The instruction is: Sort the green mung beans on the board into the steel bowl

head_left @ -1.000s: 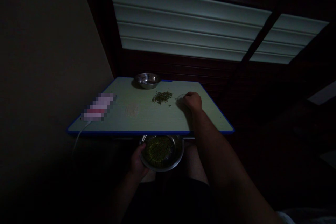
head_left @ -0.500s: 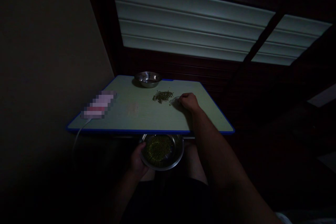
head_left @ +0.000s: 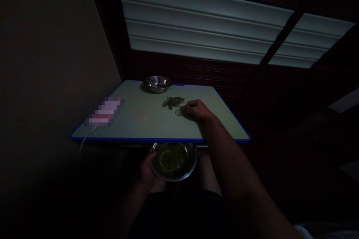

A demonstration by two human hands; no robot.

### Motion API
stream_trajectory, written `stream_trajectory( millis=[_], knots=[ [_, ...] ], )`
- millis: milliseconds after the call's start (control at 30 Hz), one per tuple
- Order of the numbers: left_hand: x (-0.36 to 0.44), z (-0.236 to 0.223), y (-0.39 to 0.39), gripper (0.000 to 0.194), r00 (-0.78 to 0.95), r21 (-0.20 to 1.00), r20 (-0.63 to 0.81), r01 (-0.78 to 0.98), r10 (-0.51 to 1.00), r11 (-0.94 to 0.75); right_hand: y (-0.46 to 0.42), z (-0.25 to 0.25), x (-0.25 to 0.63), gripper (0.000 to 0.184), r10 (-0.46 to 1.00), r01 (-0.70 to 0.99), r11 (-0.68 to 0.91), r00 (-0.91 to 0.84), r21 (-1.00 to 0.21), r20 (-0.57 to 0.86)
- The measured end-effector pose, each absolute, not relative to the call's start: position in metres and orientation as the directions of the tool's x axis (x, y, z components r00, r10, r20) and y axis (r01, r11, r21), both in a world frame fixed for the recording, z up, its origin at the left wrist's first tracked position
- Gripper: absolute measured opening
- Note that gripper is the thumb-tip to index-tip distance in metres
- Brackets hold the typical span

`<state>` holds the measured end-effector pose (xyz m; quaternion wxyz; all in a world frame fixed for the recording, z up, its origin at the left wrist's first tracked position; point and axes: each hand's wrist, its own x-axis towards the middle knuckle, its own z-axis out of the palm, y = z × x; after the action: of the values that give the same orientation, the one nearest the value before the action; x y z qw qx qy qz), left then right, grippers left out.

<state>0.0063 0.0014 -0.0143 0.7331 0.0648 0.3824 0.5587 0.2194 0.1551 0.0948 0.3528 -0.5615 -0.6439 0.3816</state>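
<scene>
My left hand point(head_left: 148, 170) grips the left rim of a steel bowl point(head_left: 187, 174), thumb over the edge. Small green beans point(head_left: 169, 158) cover much of its inside. The bowl is held above my lap, just under the table's near edge. Over the table, my right hand point(head_left: 198, 109) is closed on a small, pale, see-through spoon-like thing point(head_left: 178, 112), its rounded end down at the tabletop. Right beside that end, up and to the left, lies a loose pile of the same kind of small greenish beans point(head_left: 173, 102). Dim light blurs finer detail.
The pale tabletop point(head_left: 157, 129) has a blue rim. A second steel bowl point(head_left: 157, 85) stands at its back edge. On the left lies a pixelated pinkish device point(head_left: 105, 112) with a white cable point(head_left: 82, 145) hanging off the edge. Behind is a dark wooden frame with pale slatted panels point(head_left: 196, 26).
My right hand has shifted a little left and toward me with the spoon-like thing, which now sits below the bean pile. My left hand and its bowl stay put.
</scene>
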Motion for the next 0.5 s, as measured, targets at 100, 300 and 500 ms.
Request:
stream_trajectory(
  millis=[100,300,500],
  knots=[
    [0.006,-0.015,0.001,0.026,0.083,0.526,-0.479,-0.769,0.874,0.362,0.152,0.097,0.218,0.014,0.981,0.421,0.072,-0.193,-0.904,-0.011],
    [0.006,-0.016,0.002,0.024,0.081,0.544,-0.477,-0.754,0.875,0.367,0.155,0.103,0.220,0.016,0.994,0.373,0.050,-0.110,-0.927,0.010],
    [0.007,-0.016,0.002,0.023,0.079,0.526,-0.470,-0.774,0.879,0.351,0.142,0.113,0.245,0.011,0.995,0.472,-0.098,0.076,-0.876,-0.070]
  ],
)
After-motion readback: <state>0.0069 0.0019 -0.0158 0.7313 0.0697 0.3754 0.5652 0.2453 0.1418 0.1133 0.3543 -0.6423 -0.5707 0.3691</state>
